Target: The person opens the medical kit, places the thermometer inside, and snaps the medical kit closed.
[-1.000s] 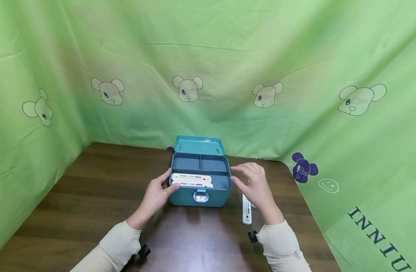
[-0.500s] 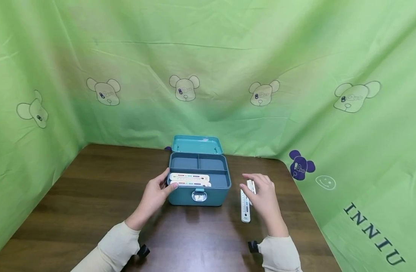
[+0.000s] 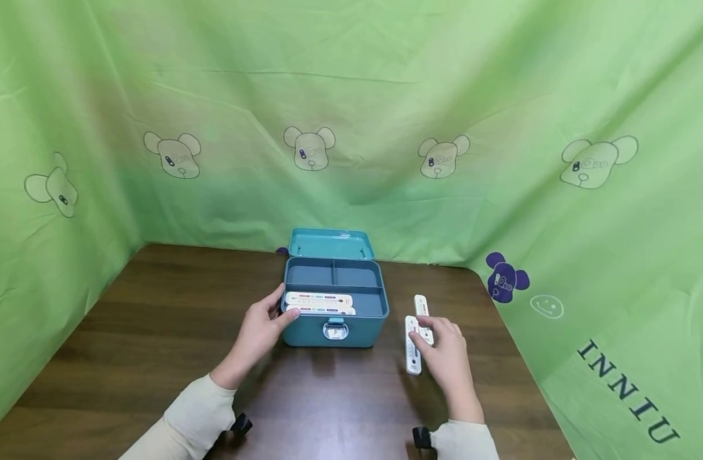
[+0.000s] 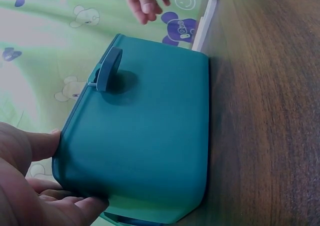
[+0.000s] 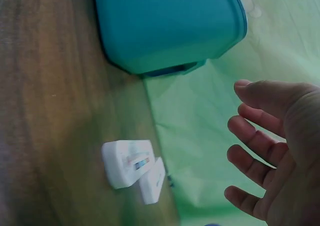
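A teal storage box (image 3: 359, 332) stands on the table with its lid (image 3: 331, 244) raised at the back. My left hand (image 3: 256, 332) grips its front left corner, thumb at the rim and fingers along the side. Two flat white thermometers (image 3: 319, 298) with printed scales lie side by side in the front compartment. Right of the box, a white thermometer (image 3: 412, 351) and another thermometer (image 3: 421, 305) lie on the table, partly overlapping in view. My right hand (image 3: 447, 358) hovers over them, fingers parted and holding nothing; the right wrist view shows a gap to both.
Two smaller compartments (image 3: 309, 275) sit at the back of the box, behind a divider. A clear latch (image 3: 336, 329) is on its front. Green printed cloth (image 3: 351, 191) hangs behind and beside the brown wooden table (image 3: 173, 319).
My right hand has moved away from the box's right rim and down toward the two thermometers on the table. My left hand stays on the box. The view has shifted slightly.
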### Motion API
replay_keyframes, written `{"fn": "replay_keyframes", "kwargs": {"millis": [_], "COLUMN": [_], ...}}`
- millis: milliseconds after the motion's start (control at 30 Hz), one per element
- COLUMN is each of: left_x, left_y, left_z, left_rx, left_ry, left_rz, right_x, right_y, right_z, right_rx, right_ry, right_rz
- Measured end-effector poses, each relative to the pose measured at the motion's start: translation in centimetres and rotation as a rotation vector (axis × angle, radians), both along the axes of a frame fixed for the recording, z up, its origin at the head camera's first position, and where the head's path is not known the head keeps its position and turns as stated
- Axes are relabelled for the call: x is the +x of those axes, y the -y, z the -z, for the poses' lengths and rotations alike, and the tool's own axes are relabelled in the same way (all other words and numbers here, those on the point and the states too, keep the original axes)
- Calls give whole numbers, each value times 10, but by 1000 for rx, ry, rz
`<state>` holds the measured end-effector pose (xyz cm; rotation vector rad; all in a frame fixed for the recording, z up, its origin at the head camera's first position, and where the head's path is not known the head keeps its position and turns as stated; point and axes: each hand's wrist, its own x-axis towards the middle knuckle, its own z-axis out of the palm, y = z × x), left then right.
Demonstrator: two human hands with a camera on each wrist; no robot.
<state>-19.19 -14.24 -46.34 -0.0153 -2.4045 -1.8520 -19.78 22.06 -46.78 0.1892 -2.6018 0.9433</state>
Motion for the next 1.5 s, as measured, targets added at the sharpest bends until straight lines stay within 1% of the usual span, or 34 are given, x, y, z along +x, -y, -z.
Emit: {"fn": "replay_keyframes", "kwargs": {"millis": [167, 300, 400, 567, 700, 900, 1067, 1267, 1500], "left_x": [-2, -3, -3, -2, 0, 1, 3, 2, 2], "left_y": [2, 2, 2, 1, 0, -2, -2, -2, -3], "left_z": [0, 0, -1, -3, -3, -1, 0, 0, -1], "left_rx": [-8, -17, -20, -31, -38, -27, -22, -6, -20], "left_ry": [2, 8, 12, 19, 11, 8, 10, 0, 4], "left_rz": [-3, -8, -12, -16, -22, -32, -23, -27, -27], "right_x": [-1, -2, -2, 2, 6, 12, 17, 18, 24], "right_y": [0, -2, -2, -1, 1, 1, 0, 2, 4], "right_z": [10, 21, 27, 32, 33, 33, 34, 32, 27], "right_rx": [-47, -61, -49, 16, 73, 142, 164, 191, 207], "right_ry": [13, 67, 117, 198, 256, 309, 347, 368, 437], "right_rz": [64, 104, 131, 182, 203, 203, 222, 224, 239]}}
